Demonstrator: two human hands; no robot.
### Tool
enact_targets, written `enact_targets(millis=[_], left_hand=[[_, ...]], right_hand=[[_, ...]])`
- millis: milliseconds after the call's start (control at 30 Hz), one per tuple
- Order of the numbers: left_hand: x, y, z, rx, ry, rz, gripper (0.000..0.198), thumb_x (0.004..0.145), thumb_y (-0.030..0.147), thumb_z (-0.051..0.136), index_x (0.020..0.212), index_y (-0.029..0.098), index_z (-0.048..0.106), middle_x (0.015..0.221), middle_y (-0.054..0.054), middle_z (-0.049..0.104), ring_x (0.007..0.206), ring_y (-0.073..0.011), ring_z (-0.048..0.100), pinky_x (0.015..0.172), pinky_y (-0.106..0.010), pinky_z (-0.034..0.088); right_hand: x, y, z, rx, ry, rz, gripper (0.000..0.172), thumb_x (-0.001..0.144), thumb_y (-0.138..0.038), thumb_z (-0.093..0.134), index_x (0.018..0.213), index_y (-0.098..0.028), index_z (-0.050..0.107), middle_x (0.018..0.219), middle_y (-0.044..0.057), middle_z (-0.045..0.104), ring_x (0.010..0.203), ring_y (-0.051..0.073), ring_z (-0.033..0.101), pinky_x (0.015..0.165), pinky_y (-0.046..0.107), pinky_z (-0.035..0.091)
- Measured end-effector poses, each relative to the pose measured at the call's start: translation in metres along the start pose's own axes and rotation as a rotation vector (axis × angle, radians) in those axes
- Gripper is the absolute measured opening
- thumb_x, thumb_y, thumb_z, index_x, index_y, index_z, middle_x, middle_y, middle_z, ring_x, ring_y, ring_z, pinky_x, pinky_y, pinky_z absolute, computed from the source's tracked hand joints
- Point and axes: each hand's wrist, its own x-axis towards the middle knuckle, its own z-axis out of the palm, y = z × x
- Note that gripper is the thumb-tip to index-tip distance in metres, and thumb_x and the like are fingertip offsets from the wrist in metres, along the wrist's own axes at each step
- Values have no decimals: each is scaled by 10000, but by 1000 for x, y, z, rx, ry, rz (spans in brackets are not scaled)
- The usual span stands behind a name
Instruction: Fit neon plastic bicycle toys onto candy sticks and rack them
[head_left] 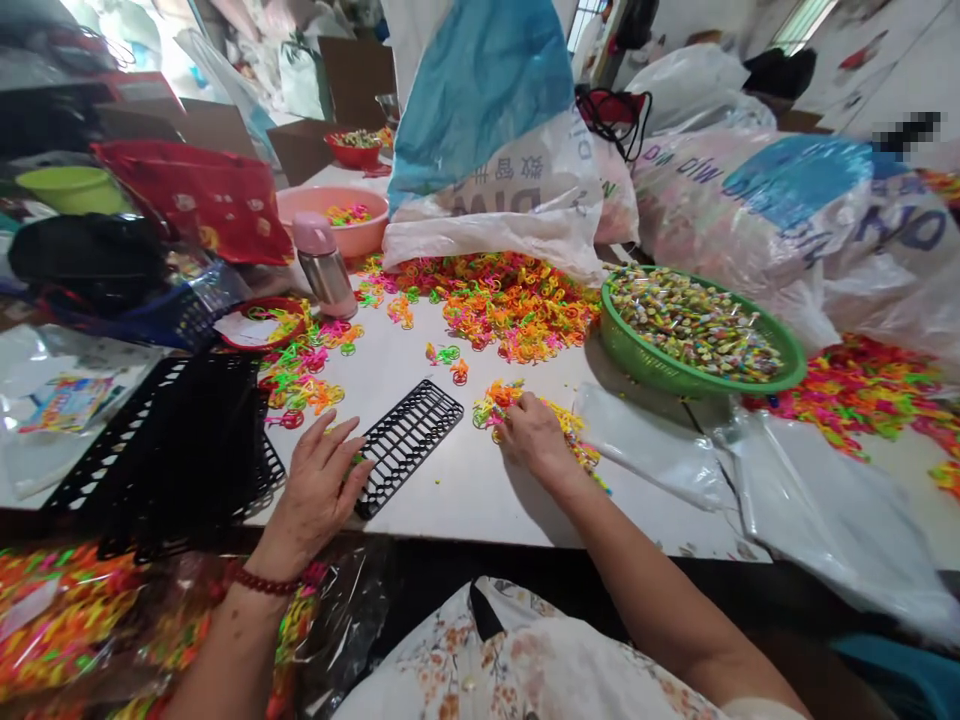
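Note:
My left hand (pixel 319 485) is open, fingers spread, over the lower left end of a black plastic rack (pixel 409 440) with rows of slots. A small green bit shows by its fingertips; I cannot tell whether they touch it. Right of the rack, my right hand (pixel 534 440) is closed, fingertips bent down into a small heap of bright plastic pieces (pixel 495 400). What it pinches is hidden. Thin, multicoloured sticks (pixel 581 445) lie beside and partly behind that hand. A few loose plastic pieces (pixel 459 373) lie just beyond the rack.
A large heap of neon plastic pieces (pixel 517 310) spills from a printed sack (pixel 487 130). To the right are a green basket (pixel 787 372) of small wrapped items and clear plastic bags (pixel 660 450). Stacked black racks (pixel 172 450) and a steel flask (pixel 326 275) stand left.

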Motion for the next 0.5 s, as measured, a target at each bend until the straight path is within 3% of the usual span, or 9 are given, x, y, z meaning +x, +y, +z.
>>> enact_targets(millis=[200, 367, 500], left_hand=[[1, 0, -8, -64, -100, 56, 257, 897, 212, 535, 1152, 225, 565, 1297, -82, 594, 1389, -278, 357, 1113, -531, 378], [-1, 1, -6, 62, -65, 34, 451, 923, 222, 500, 1369, 220, 436, 1397, -114, 539, 1430, -293, 309, 1160, -598, 234], [-2, 2, -2, 86, -28, 12, 592, 935, 225, 476, 1491, 208, 272, 1437, -144, 498, 1448, -297, 277, 1158, -592, 230]], right_hand=[[13, 5, -5, 95, -44, 89, 290, 923, -356, 540, 771, -189, 722, 954, 107, 587, 765, 193, 554, 737, 335, 400], [17, 10, -7, 158, 109, 100, 281, 931, -268, 496, 778, -179, 714, 991, 104, 616, 855, 210, 565, 801, 355, 394], [18, 1, -12, 441, 216, 37, 250, 933, -257, 465, 890, -172, 696, 1050, 110, 622, 892, 194, 586, 837, 333, 433]])
